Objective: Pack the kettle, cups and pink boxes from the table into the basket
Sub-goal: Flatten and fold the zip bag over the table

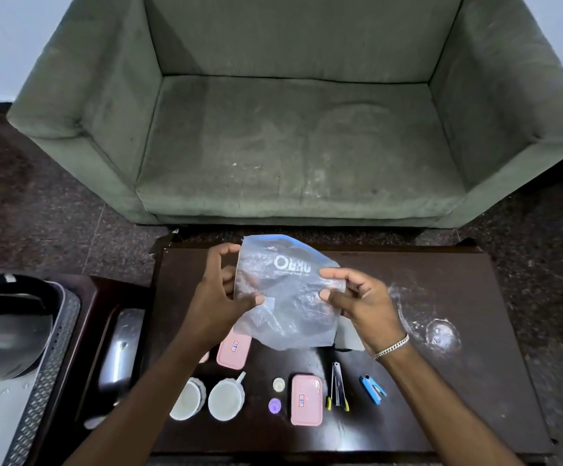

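— Bag (286,297) first, then? What have you got hold of?

— Both my hands are pinched on a thin clear plastic bag, held up over the dark table (458,364). My left hand (219,294) grips its left edge between thumb and fingers, my right hand (357,301) grips the right edge. Neither is free for anything else.

— So which step is this?

— I judge it a side step: the bag is no part of the packing, so I'm handling or clearing it before I go on. The kettle (8,331) already sits in the basket (48,381) at my left. Still on the table, near me, are 2 white cups (226,400) side by side and 2 pink boxes: one pink box (234,351) partly under the bag, another pink box (306,400) to the right of the cups.

— And next?

— I'd say let the bag go somewhere out of the way, then reach down for a cup or a box and carry it left to the basket. The kettle fills much of it, so the rest must go in the room beside it.

— Anything readable?

— White print on the bag, starting with a large O; the other letters are too blurred to be sure of. Each pink box has a small white label with red marks, too small for me to read.
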### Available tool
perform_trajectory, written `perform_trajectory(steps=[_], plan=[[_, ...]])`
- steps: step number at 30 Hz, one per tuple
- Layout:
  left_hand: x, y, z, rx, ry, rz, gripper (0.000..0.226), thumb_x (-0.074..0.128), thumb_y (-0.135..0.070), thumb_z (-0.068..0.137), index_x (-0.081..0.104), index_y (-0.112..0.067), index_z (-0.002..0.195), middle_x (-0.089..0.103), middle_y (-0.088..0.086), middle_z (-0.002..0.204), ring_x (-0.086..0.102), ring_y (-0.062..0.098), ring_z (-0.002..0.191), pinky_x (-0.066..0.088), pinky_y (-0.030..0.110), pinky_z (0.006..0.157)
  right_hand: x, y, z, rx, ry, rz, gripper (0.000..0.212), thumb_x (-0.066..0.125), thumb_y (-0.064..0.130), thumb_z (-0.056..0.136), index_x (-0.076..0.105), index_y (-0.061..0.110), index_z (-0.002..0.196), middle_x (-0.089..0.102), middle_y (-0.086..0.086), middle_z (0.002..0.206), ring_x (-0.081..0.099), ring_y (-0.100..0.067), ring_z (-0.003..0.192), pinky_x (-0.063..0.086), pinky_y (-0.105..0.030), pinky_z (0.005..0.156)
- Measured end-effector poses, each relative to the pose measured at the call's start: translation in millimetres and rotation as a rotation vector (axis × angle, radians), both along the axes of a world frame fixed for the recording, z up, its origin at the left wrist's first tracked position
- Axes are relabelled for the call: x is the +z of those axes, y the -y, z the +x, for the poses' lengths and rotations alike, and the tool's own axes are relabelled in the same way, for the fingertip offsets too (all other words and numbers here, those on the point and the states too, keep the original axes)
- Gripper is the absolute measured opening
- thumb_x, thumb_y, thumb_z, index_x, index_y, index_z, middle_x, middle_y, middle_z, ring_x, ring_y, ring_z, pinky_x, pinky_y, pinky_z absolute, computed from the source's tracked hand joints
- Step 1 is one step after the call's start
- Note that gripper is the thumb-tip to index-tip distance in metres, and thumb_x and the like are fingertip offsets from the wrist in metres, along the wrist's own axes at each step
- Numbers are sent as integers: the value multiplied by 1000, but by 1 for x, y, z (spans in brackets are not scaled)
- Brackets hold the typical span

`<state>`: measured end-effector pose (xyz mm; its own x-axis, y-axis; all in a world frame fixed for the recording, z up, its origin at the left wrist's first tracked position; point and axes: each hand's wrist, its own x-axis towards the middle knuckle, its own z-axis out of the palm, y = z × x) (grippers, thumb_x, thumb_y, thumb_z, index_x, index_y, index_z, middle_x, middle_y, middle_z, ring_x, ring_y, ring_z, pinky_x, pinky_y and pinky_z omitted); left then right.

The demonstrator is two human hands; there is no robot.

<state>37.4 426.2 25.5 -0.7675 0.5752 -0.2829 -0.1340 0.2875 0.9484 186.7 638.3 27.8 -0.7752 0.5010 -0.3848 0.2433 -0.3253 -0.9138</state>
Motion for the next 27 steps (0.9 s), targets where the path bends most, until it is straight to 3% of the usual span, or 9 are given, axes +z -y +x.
perform_trajectory(steps=[2, 6, 9, 12, 15, 20, 23, 25, 27], plan=[[2, -1, -2, 30, -43, 16, 78, 86, -19, 67, 45, -47, 128, 77, 1, 104, 78, 22, 93, 64, 35, 78, 2, -1, -1, -5, -12, 16, 37, 75, -11, 79, 79, 16, 104, 54, -15, 91, 42, -28, 84, 52, -29, 71], [2, -1, -4, 38, -129, -23, 58, 83, -16, 71, 60, -41, 118, 77, 0, 100, 75, 20, 92, 62, 44, 84, 6, 2, -5, -35, -6, 54, 40, 70, -15, 81, 75, 14, 108, 68, -21, 104, 53, -27, 89, 50, -48, 88], [2, 1, -5, 69, -101, -2, 46, 83, -15, 71, 72, -37, 109, 77, 5, 102, 74, 31, 96, 60, 52, 90, 8, 5, -8, -45, 26, 99, 41, 68, -15, 84, 74, 15, 111, 72, -25, 113, 63, -25, 95, 50, -53, 99], [3, 4, -5, 116, -93, -5, 44, 85, -13, 69, 77, -37, 105, 78, 5, 99, 74, 27, 88, 60, 48, 88, 7, 8, -12, -52, 63, 184, 42, 68, -14, 85, 73, 19, 111, 75, -18, 108, 66, -20, 94, 53, -51, 99], [2, 9, -6, 119, -115, -42, 39, 88, -3, 73, 77, -28, 101, 76, 1, 89, 67, 17, 78, 56, 41, 79, 7, 15, -19, -55, 111, 293, 42, 67, -12, 86, 71, 20, 113, 74, -7, 115, 69, -20, 106, 52, -43, 102], [8, 21, -9, 90, -281, -132, 23, 87, -4, 79, 70, -19, 77, 65, -2, 84, 59, 11, 74, 45, 25, 69, 10, 25, -35, 9, 161, 528, 33, 68, -4, 87, 73, 29, 92, 71, -7, 102, 64, -6, 89, 50, -21, 88], [13, 36, -16, 60, -238, -60, 15, 78, -20, 87, 65, -15, 81, 67, -3, 94, 63, 9, 84, 48, 22, 75, 12, 33, -47, 33, 148, 559, 25, 68, 4, 91, 71, 26, 79, 59, -2, 94, 54, 0, 86, 40, -8, 81], [15, 51, -17, 80, -227, -37, 28, 65, -33, 94, 55, -9, 84, 63, 4, 81, 57, 11, 75, 48, 34, 69, 14, 46, -56, 68, 98, 501, 21, 62, 8, 97, 63, 14, 77, 55, 0, 85, 48, -1, 74, 40, -16, 72], [15, 67, -16, 145, -290, -97, 32, 58, -43, 97, 48, -14, 88, 55, 10, 74, 48, 11, 67, 45, 39, 62, 16, 65, -66, 68, 37, 512, 31, 54, 11, 102, 48, 15, 72, 44, 7, 71, 37, 0, 64, 35, -23, 63]])
